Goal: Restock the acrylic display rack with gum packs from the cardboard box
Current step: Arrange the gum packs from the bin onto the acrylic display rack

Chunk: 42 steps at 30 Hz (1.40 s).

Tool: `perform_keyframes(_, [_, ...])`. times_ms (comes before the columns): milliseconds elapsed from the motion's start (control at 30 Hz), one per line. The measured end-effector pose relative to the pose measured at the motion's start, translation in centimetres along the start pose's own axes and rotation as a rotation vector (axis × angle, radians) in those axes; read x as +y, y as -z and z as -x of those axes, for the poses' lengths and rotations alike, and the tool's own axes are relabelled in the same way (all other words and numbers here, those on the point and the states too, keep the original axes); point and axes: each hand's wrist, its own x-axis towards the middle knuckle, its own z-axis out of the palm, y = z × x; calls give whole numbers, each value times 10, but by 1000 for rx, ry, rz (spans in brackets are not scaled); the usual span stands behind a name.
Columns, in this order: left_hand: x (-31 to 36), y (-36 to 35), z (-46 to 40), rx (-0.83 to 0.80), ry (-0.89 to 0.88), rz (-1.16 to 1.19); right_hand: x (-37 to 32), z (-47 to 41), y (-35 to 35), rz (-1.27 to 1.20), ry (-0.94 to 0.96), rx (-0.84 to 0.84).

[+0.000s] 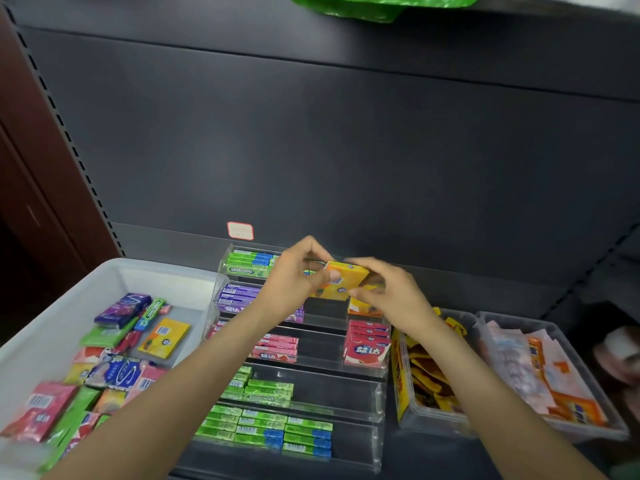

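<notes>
A clear tiered acrylic rack [375, 408] stands on the dark shelf, with rows of green, purple, pink and red gum packs. Both hands hold one yellow-orange gum pack [343, 280] above the rack's upper right tiers. My left hand [294, 275] grips its left end and my right hand [388, 292] its right end. More yellow packs [363, 308] lie in the tier just beneath. At the left stands a white bin [114, 271] with several loose gum packs, among them another yellow pack [164, 337] and a purple pack [123, 308].
Right of the rack stand two clear tubs, one [412, 415] with yellow-orange snack packets, one [588, 429] with pink and orange packets. A red-edged price label [240, 231] sticks to the dark back panel. A green bag [374, 5] hangs over the upper shelf.
</notes>
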Motion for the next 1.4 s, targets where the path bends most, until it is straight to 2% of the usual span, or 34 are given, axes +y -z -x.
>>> perform_keyframes(133, [0,-4,2,-29,58,-9,2,5,1,82,60,134])
perform_keyframes(200, [1,-7,2,-33,201,-38,3,6,2,115,98,223])
perform_keyframes(300, [8,-10,2,-78,518,242,4,8,1,166,189,292])
perform_keyframes(367, [9,-14,1,-126,588,414,6,11,-1,194,237,295])
perform_keyframes(467, [7,-21,-3,-85,554,565,11,13,2,231,221,227])
perform_keyframes(567, [2,-27,-4,-49,439,388,16,12,13,192,91,29])
perform_keyframes(633, [0,-31,-3,-84,343,248,17,11,19,-28,-46,-22])
perform_keyframes(700, [-1,-37,-3,-133,255,149,19,9,19,-201,-159,13])
perform_keyframes(800, [-4,-46,-5,-159,153,41,26,5,17,-152,-170,129])
perform_keyframes(900, [-10,-50,-8,-127,105,-45,29,4,13,-191,-180,206])
perform_keyframes(1000, [-13,-52,-7,-57,92,-21,31,6,10,-279,-229,226])
perform_keyframes(1100, [-16,-53,-8,14,161,68,37,8,7,-225,-244,177])
perform_keyframes(1233, [-28,-49,-10,-7,149,-132,41,14,15,-119,-172,180])
perform_keyframes(1400, [-36,-46,-9,-59,104,-280,40,12,22,154,-146,183])
